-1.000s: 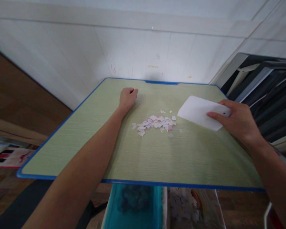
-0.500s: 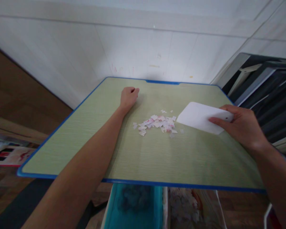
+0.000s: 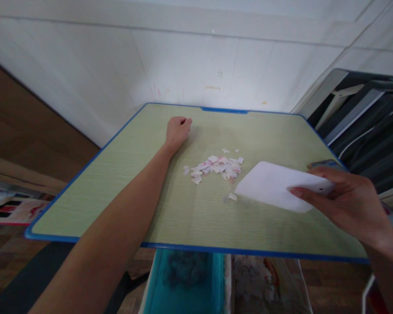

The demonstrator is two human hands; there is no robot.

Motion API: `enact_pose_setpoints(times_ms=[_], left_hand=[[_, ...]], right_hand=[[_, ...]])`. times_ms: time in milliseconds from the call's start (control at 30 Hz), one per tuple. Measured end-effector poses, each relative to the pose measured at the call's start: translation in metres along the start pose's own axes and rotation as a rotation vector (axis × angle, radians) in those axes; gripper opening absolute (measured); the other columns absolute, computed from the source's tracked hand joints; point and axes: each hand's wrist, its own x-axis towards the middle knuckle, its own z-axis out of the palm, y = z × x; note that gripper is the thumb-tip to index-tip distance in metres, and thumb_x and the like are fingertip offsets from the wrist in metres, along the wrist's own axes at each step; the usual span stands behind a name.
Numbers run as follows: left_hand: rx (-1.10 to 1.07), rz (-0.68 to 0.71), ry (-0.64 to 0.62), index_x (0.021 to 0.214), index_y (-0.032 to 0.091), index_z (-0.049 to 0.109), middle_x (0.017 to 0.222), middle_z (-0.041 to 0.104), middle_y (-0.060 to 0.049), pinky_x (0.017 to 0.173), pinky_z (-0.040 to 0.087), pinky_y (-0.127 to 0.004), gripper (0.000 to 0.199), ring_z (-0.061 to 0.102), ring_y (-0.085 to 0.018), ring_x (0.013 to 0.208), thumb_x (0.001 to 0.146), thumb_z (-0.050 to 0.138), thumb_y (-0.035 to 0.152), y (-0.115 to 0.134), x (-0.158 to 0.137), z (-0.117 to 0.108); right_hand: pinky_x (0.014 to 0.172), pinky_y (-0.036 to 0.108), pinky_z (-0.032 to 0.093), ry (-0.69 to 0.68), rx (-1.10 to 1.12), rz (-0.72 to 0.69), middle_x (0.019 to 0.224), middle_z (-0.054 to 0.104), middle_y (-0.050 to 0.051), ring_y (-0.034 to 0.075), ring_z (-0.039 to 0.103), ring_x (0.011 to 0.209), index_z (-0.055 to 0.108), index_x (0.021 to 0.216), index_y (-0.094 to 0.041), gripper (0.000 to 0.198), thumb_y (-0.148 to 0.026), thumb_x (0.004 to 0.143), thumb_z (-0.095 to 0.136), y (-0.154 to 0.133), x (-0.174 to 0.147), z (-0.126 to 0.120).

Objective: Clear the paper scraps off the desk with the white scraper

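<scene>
My right hand (image 3: 350,200) pinches a thin white scraper (image 3: 278,187) with a small hole near the thumb. The scraper is held at a tilt over the right half of the table, its left edge low near the surface. By that edge lies a stray paper scrap (image 3: 232,197). A loose pile of small torn paper scraps (image 3: 219,165), white with some pink, lies in the middle of the table (image 3: 118,183). Left of and beyond the pile, my left hand (image 3: 178,131) rests on the tabletop in a loose fist, with nothing visible in it.
Below the front edge stand a teal bin (image 3: 183,288) with dark contents and a clear bag (image 3: 258,279) of paper scraps. A white wall (image 3: 196,65) closes off the back. Dark panels (image 3: 373,113) lean at the right, and a flat object (image 3: 327,164) lies partly behind my right hand.
My right hand and the scraper have moved nearer to me and slightly right, away from the pile. One scrap now lies apart, in front of the pile. My left hand stays put.
</scene>
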Motion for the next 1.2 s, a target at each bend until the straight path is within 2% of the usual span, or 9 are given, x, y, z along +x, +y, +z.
enact_pose_setpoints(times_ms=[200,300,500,567,633,700,900,1067,1200], left_hand=[[0.042,-0.024,-0.008,0.055,0.021,0.045,0.054,0.040,0.001,0.064,0.031,-0.029,0.029,0.042,-0.013,0.062,0.083,0.046,0.028,0.002,-0.001,-0.001],[0.045,-0.016,-0.006,0.055,0.021,0.045,0.055,0.041,0.001,0.064,0.031,-0.029,0.029,0.042,-0.013,0.062,0.083,0.045,0.028,0.002,0.000,-0.001],[0.039,-0.004,-0.002,0.055,0.021,0.044,0.055,0.041,0.001,0.064,0.031,-0.029,0.030,0.042,-0.013,0.062,0.083,0.045,0.030,0.000,-0.001,0.000],[0.041,-0.004,0.001,0.055,0.021,0.044,0.056,0.041,0.001,0.064,0.031,-0.029,0.030,0.042,-0.013,0.063,0.084,0.044,0.030,0.000,-0.001,0.000],[0.041,-0.003,0.004,0.055,0.021,0.044,0.056,0.040,0.001,0.065,0.031,-0.029,0.030,0.042,-0.013,0.063,0.084,0.044,0.030,0.000,-0.001,0.001],[0.037,-0.006,0.006,0.055,0.021,0.044,0.056,0.040,0.001,0.065,0.031,-0.029,0.030,0.042,-0.013,0.063,0.084,0.045,0.031,0.000,-0.001,0.001],[0.007,-0.028,-0.006,0.057,0.021,0.045,0.057,0.042,0.000,0.064,0.031,-0.029,0.029,0.042,-0.013,0.064,0.084,0.046,0.032,0.000,0.000,0.001],[0.008,-0.022,-0.010,0.056,0.020,0.046,0.056,0.042,0.001,0.065,0.033,-0.029,0.030,0.042,-0.013,0.063,0.084,0.047,0.030,-0.001,-0.001,0.001],[0.015,-0.022,-0.004,0.056,0.020,0.046,0.057,0.042,0.000,0.067,0.034,-0.028,0.030,0.043,-0.013,0.064,0.084,0.046,0.028,0.000,-0.001,0.001]], right_hand=[[0.033,0.031,0.035,0.080,-0.058,0.108,0.051,0.060,-0.003,0.018,0.048,0.037,0.070,0.066,-0.030,0.021,-0.049,0.072,0.076,0.000,-0.005,-0.012],[0.031,0.032,0.036,0.059,-0.090,0.122,0.048,0.060,-0.004,0.020,0.050,0.035,0.069,0.066,-0.033,0.017,-0.048,0.072,0.074,-0.004,-0.014,-0.010],[0.026,0.031,0.025,-0.047,0.034,0.089,0.043,0.053,-0.006,0.017,0.039,0.030,0.066,0.065,-0.035,0.019,-0.050,0.075,0.073,-0.024,-0.028,0.007],[0.027,0.029,0.026,0.047,0.077,0.089,0.049,0.055,-0.006,0.016,0.039,0.033,0.067,0.075,-0.036,0.015,-0.046,0.072,0.078,-0.026,-0.023,0.009],[0.031,0.027,0.029,0.237,0.116,0.072,0.060,0.059,-0.005,0.015,0.042,0.040,0.066,0.084,-0.034,0.028,-0.041,0.066,0.085,-0.026,-0.011,0.009],[0.036,0.026,0.033,0.326,0.158,0.002,0.075,0.064,-0.002,0.014,0.047,0.050,0.068,0.086,-0.031,0.035,-0.040,0.061,0.090,-0.024,0.007,0.006],[0.045,0.024,0.038,0.028,0.379,-0.164,0.071,0.063,-0.004,0.012,0.051,0.054,0.071,0.083,-0.028,0.023,-0.034,0.068,0.087,-0.023,0.056,0.012],[0.042,0.023,0.035,-0.113,0.393,-0.190,0.064,0.060,-0.006,0.010,0.049,0.050,0.068,0.081,-0.027,0.019,-0.032,0.071,0.084,-0.018,0.061,0.026],[0.038,0.023,0.032,-0.203,0.394,-0.192,0.060,0.057,-0.008,0.009,0.045,0.044,0.068,0.082,-0.027,0.018,-0.029,0.071,0.082,-0.009,0.060,0.023]])
